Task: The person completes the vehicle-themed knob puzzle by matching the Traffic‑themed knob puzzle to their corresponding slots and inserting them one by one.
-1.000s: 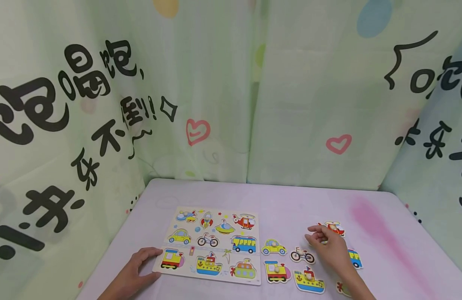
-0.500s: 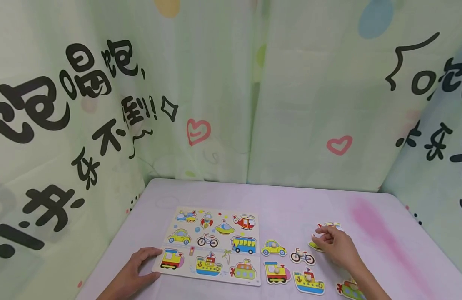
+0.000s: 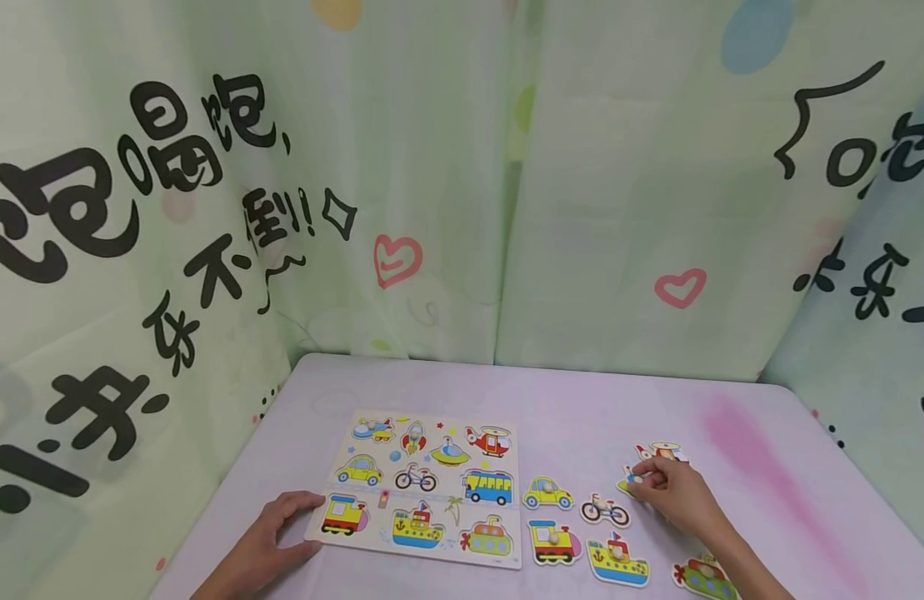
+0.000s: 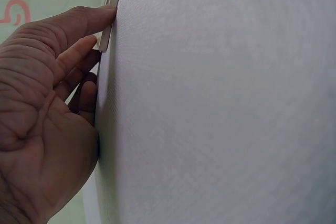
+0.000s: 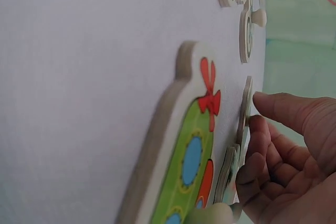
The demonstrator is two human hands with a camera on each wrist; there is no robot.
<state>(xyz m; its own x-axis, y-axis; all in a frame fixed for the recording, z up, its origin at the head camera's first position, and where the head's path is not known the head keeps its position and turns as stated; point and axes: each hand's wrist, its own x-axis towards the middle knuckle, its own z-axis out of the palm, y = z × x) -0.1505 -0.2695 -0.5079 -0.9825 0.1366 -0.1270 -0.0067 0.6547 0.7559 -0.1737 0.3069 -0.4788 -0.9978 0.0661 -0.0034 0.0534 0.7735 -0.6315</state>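
My left hand (image 3: 272, 533) rests at the near left corner of the puzzle board (image 3: 402, 543); in the left wrist view its thumb and fingers (image 4: 100, 17) touch the board's edge. The board shows printed vehicles in rows. To the right, my right hand (image 3: 679, 496) pinches the flying saucer piece (image 3: 626, 482) with thumb and forefinger, its knob hidden by the fingertips. The helicopter piece (image 3: 652, 451) lies just behind that hand, partly covered. In the right wrist view the thumb (image 5: 262, 100) is right at the saucer piece's edge, with the submarine piece (image 5: 194, 145) nearer the camera.
Between board and right hand lie the car piece (image 3: 547, 494), bicycle piece (image 3: 605, 511), train piece (image 3: 554, 543) and ship piece (image 3: 617, 561). They sit on a pale cloth-covered table (image 3: 581, 408) with a pink smear at right. Printed curtains (image 3: 596, 208) stand behind it.
My right hand has moved right to the saucer piece and taken hold of it; the piece has shifted slightly up and left. The bus piece has become hidden behind that hand. The left hand stays put.
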